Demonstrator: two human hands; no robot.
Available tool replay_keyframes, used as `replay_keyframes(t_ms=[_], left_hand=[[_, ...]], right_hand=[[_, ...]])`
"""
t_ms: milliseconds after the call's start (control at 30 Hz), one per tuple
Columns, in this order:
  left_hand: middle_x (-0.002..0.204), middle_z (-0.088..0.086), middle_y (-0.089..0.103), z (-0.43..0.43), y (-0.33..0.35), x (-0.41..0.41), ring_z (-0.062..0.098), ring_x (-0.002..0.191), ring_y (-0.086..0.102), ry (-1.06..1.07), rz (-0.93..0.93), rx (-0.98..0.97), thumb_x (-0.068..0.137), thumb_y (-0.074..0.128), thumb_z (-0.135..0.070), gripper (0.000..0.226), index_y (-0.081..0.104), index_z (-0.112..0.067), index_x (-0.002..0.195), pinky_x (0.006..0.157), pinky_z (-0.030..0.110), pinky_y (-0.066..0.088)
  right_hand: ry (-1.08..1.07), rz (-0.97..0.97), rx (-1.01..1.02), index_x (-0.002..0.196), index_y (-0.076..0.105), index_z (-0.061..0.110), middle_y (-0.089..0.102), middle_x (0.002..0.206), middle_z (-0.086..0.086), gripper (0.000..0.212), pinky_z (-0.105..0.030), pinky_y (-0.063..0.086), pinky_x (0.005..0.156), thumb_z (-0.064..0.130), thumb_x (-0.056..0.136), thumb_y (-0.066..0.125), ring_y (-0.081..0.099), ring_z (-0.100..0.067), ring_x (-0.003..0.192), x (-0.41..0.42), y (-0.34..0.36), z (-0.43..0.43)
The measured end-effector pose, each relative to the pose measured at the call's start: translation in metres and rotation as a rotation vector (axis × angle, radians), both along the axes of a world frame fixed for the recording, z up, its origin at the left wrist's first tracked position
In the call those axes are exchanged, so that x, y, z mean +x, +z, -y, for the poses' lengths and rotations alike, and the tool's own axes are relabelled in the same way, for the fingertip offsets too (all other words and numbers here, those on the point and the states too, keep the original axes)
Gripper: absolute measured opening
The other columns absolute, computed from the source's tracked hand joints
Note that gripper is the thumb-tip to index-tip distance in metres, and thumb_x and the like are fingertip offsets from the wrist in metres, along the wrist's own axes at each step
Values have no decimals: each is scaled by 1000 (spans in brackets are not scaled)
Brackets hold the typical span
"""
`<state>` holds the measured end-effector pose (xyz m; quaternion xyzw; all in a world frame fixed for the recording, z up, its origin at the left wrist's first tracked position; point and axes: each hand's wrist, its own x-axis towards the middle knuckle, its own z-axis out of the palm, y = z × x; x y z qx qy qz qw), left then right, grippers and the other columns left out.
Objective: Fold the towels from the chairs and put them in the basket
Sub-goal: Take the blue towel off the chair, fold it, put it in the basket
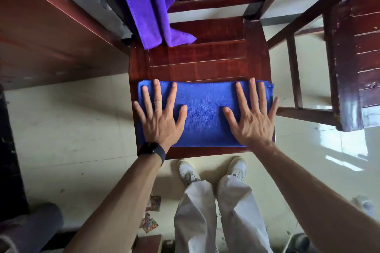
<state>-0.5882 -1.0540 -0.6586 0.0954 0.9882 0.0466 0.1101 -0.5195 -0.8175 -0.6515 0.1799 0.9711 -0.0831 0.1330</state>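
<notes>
Two bare hands press a folded blue towel (204, 113) flat on the seat of a dark wooden chair (205, 55), the towel lying as a wide band along the seat's front edge. The left hand (159, 118) covers the towel's left end and the right hand (251, 121) its right end — fingers (157, 92) of both spread wide, palms down, gripping nothing. A second, purple towel (144, 4) hangs over the chair back, its lower end resting on the rear left of the seat.

The step in hand appears to be smoothing the fold. It would go best with the palms sliding outward from the middle to push out trapped air, and with the far edges checked for alignment before the next fold; the right end already reaches the seat's side edge, so the cloth could slip off if it is pushed further.

No basket is in view. The towel's near corners lie under the wrists, so how squarely its layers meet cannot be told. A second chair (353, 57) at right and a table (51, 33) at left are cut off by the frame.
</notes>
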Motion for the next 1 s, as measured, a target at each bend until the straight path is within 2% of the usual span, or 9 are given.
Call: replay_keyframes(t_ms=[233, 367, 433, 500, 600, 700, 767, 900, 1000], left_hand=[[165, 4, 21, -79, 14, -86, 27, 151, 20, -696, -19, -3, 91, 44, -39, 63, 33, -37, 153, 117, 62, 13], [167, -1, 5, -144, 28, -87, 22, 154, 7, -756, 42, -46, 92, 49, -27, 67, 27, -43, 153, 120, 60, 4], [167, 1, 6, -153, 34, -74, 25, 153, 9, -590, 95, 25, 90, 50, -19, 70, 29, -42, 153, 119, 62, 6], [161, 9, 28, -140, 44, -46, 31, 147, 29, -314, 17, 233, 87, 52, -15, 63, 46, -33, 147, 114, 59, 24], [130, 11, 56, -98, 55, 26, 31, 117, 53, 94, -101, 470, 83, 59, -15, 43, 61, -16, 127, 97, 45, 42], [105, 7, 59, -70, 63, 103, 27, 96, 57, 658, 141, 611, 83, 67, -15, 27, 57, -10, 107, 89, 43, 47], [108, 7, 62, -70, 64, 127, 25, 98, 62, 1086, 433, 733, 75, 75, -21, 39, 53, -15, 106, 90, 39, 49], [112, 12, 63, -76, 61, 130, 21, 95, 61, 1246, 609, 862, 75, 82, -19, 51, 46, -13, 111, 83, 28, 44], [93, 2, 59, -85, 64, 126, 17, 82, 57, 1211, 662, 833, 87, 74, -20, 49, 34, -14, 114, 70, 28, 41]], right_hand=[[-456, 92, -16, 160, 21, 32, 23, 165, -4, 78, -64, 16, 117, 68, 93, 37, 19, -26, 152, 75, 33, 36], [-577, 107, -144, 149, 37, 40, 40, 147, 0, 61, -52, 27, 113, 60, 92, 46, 34, -25, 138, 84, 54, 38], [-737, 61, -317, 137, 46, 43, 46, 138, -1, 45, -43, 33, 106, 52, 94, 53, 40, -26, 129, 73, 59, 23], [-833, 29, -430, 129, 53, 32, 52, 130, -7, 38, -39, 36, 100, 43, 93, 59, 46, -30, 121, 70, 60, 5], [-803, 79, -521, 119, 57, 18, 56, 120, -7, 34, -30, 38, 92, 35, 91, 65, 54, -28, 112, 73, 62, -18], [-755, 202, -612, 114, 55, 15, 63, 109, -5, 32, -33, 46, 87, 32, 89, 68, 60, -28, 105, 77, 63, -33], [-774, 274, -641, 114, 58, 14, 67, 102, -4, 35, -37, 50, 87, 34, 88, 70, 64, -29, 102, 74, 63, -40], [-779, 321, -728, 90, 66, 21, 69, 86, 0, 21, -43, 54, 84, 38, 81, 74, 67, -30, 90, 72, 63, -49], [-823, 291, -818, 86, 66, 23, 71, 86, 1, 30, -46, 56, 85, 46, 67, 72, 67, -28, 88, 77, 67, -54]])
